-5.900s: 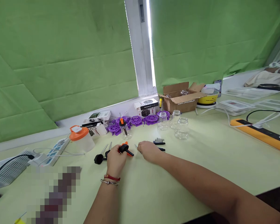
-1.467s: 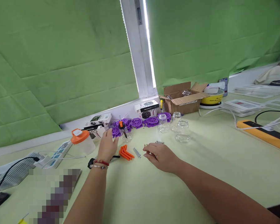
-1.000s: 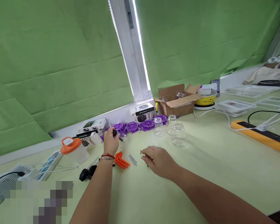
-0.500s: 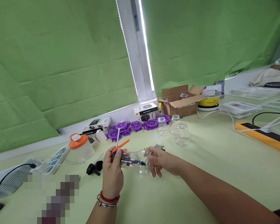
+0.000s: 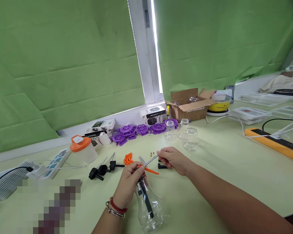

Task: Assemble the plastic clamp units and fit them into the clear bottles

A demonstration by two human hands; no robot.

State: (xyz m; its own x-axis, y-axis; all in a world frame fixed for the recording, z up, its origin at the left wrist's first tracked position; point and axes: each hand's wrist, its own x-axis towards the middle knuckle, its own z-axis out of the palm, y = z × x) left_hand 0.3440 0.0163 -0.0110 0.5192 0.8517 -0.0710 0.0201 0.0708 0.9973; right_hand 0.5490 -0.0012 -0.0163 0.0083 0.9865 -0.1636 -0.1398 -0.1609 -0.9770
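Observation:
My left hand is closed around the neck of a clear bottle. The bottle tilts with its wide base toward me, and a black rod-like part shows inside it. An orange strip sticks out to the right by the neck. From the neck a thin metal rod slants up to my right hand, whose fingers pinch its far end. Just behind the right hand's fingers lies a black part, partly hidden. My left fingers cover the top of the bottle.
Black parts with metal rods and orange pieces lie left of the bottle. Tiny brown bits are beyond it. Clear jars, purple wheel-shaped parts, a cardboard box and an orange-lidded jug stand farther back.
The bottle has swung from lying sideways between both hands to pointing base-down toward me. My right hand has left its base and now pinches the metal rod.

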